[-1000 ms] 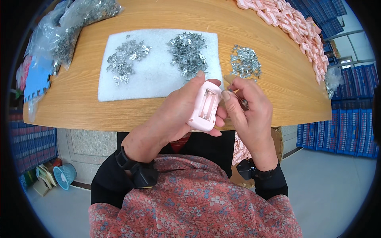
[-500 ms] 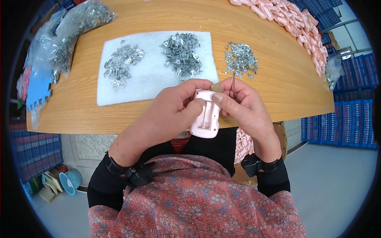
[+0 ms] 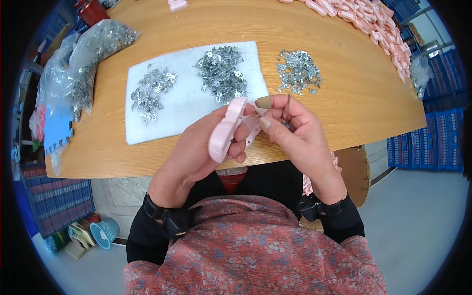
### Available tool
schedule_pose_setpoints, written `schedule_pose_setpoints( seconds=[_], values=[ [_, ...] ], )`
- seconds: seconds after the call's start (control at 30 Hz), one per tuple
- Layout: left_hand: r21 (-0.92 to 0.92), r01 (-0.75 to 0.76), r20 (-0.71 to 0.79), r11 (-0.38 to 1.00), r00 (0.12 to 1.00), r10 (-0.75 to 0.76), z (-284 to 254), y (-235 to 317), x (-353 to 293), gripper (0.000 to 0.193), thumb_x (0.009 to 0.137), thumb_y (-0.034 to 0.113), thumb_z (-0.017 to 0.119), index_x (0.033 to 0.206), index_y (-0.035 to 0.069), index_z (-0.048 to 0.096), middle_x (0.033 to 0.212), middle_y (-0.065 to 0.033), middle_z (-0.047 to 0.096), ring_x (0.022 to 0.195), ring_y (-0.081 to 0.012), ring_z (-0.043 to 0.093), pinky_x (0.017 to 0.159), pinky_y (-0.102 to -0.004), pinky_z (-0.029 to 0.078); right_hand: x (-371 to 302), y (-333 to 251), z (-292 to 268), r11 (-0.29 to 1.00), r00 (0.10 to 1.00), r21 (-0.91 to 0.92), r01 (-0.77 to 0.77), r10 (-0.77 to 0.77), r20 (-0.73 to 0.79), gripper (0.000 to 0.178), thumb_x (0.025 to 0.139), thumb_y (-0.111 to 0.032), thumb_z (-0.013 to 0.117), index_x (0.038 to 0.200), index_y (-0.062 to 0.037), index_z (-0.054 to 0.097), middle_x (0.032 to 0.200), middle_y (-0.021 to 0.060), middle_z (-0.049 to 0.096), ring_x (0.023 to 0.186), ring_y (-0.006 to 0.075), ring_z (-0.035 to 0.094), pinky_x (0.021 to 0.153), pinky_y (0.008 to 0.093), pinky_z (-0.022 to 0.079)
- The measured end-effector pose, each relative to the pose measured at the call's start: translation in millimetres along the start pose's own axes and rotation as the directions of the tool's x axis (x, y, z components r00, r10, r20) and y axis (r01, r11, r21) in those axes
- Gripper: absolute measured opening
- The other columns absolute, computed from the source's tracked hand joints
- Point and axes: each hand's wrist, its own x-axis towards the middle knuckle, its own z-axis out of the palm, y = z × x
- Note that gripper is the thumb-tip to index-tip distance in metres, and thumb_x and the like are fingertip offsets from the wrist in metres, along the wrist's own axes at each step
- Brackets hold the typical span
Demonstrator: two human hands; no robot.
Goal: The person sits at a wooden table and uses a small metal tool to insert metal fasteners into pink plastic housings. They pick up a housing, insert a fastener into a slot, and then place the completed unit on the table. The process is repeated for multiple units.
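My left hand [image 3: 196,142] is closed round a pale pink plastic casing [image 3: 227,130], which stands tilted on its edge. A second pink shell part [image 3: 253,129] with small holes shows behind the left fingertips. Whether the two parts are joined, I cannot tell. My right hand [image 3: 300,135] is closed, its thumb and forefinger close to the pink shell part. A thin dark metal tool [image 3: 287,109], perhaps tweezers, sticks up from among its fingers. A tan cover [image 3: 264,102] sits at the right forefinger's tip.
A white foam sheet [image 3: 182,115] bears two piles of small metal plates. Right of it lies a pile of small metal pieces [image 3: 298,71]. Pink casing parts [image 3: 364,24] heap along the far right edge. Plastic bags of metal parts [image 3: 81,73] and a blue foam mat [image 3: 58,129] lie at left.
My left hand has turned the pink casing from flat, battery bay up, onto its edge. The second shell part has come into sight. The right hand, still with the metal tool, has shifted slightly.
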Motion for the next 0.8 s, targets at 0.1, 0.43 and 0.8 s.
schedule_pose_setpoints(
  seconds=[0.1,0.43,0.8],
  values=[
    [-0.117,0.05,0.012,0.992,0.999,-0.048,2,1,-2,0.046,0.103,0.035,0.041,0.133,0.001,0.049,0.076,0.0008,0.041,0.061,-0.0114,0.039,0.057,-0.0271,0.035,2,3,7,1.0,0.999,0.004,0.031,-0.03,-0.021,0.028,0.093,-0.009,0.067,0.117,0.0019,0.057,0.083,-0.0048,0.056,0.075,0.0021,0.05,0.068,0.0197,0.044],
    [-0.197,0.157,0.154,0.968,0.98,-0.127,-3,-3,-4,0.035,0.102,0.031,0.044,0.125,0.006,0.05,0.081,-0.0013,0.045,0.061,-0.0101,0.039,0.057,-0.0255,0.036,13,-2,-4,0.987,0.993,-0.134,-0.088,0.097,0.061,0.02,0.088,-0.012,0.074,0.1,0.0021,0.067,0.075,-0.0058,0.057,0.072,0.0014,0.05,0.066,0.0195,0.045],
    [-0.29,0.181,0.265,0.94,0.959,-0.103,-6,-9,-1,0.048,0.102,0.036,0.045,0.142,0.009,0.046,0.08,-0.0041,0.047,0.057,-0.0096,0.036,0.049,-0.0227,0.032,2,11,-8,0.997,0.997,-0.001,0.075,-0.075,0.0,0.025,0.093,-0.01,0.067,0.113,0.002,0.059,0.084,-0.0037,0.06,0.077,0.0025,0.052,0.07,0.0209,0.046]
  ],
)
